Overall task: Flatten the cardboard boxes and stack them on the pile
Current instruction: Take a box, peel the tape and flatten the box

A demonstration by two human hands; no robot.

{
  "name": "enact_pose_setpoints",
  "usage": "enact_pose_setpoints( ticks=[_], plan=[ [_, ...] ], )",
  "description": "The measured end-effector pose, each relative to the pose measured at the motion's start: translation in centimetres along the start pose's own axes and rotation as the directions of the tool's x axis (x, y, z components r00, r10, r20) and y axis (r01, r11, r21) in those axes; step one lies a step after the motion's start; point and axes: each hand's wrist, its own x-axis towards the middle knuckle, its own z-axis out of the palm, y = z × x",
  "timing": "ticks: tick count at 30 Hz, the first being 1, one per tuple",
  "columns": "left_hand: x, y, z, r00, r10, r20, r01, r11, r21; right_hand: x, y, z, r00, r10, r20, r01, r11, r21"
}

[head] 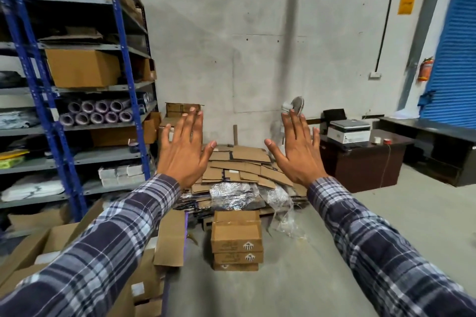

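Nearest the camera two plaid sleeves [108, 247] reach forward, both cut off by the lower edge of the view. At their ends the left hand [183, 152] and the right hand [296, 152] are raised with backs toward the camera, fingers straight and spread wide, holding nothing and touching nothing. Low on the left lie open cardboard boxes [43, 244], partly hidden behind the left sleeve and cut off by the frame — what they hold is hard to make out. On the concrete floor [334, 252] between the arms stands a small stack of three closed boxes [236, 242], their printed labels too small to read. Just beyond them sits crumpled plastic wrap [231, 195], which covers the front of the pile of flattened cardboard [239, 165] against the grey wall [257, 33]; the hands block both sides of that pile. To the left stands a blue shelving rack [123, 59] with boxes and rolls, its upper part out of frame. To the right a dark desk [365, 162] carries a printer [349, 131], and farther off hangs a blue roller shutter [456, 59] — only partly in view.
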Motion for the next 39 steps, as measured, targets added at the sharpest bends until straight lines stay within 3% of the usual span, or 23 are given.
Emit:
enact_pose_setpoints(
  ticks=[14, 26, 32, 39],
  plan=[
    [20.0, -3.5, 25.7, 0.991, -0.08, 0.108, 0.074, 0.996, 0.057, 23.9, 12.7, 22.7, 0.995, -0.029, 0.095, 0.024, 0.998, 0.052],
    [32.2, -10.5, 58.9, 0.961, -0.083, 0.266, 0.085, 0.996, 0.006, 38.7, 22.7, 53.0, 0.959, 0.043, 0.279, -0.05, 0.999, 0.016],
    [35.2, -12.9, 74.6, 0.919, -0.111, 0.378, 0.123, 0.992, -0.009, 42.2, 26.8, 67.9, 0.913, 0.093, 0.398, -0.106, 0.994, 0.01],
    [31.6, -14.7, 91.6, 0.865, -0.119, 0.488, 0.159, 0.986, -0.042, 40.3, 32.2, 85.5, 0.833, 0.144, 0.534, -0.19, 0.981, 0.033]
  ],
)
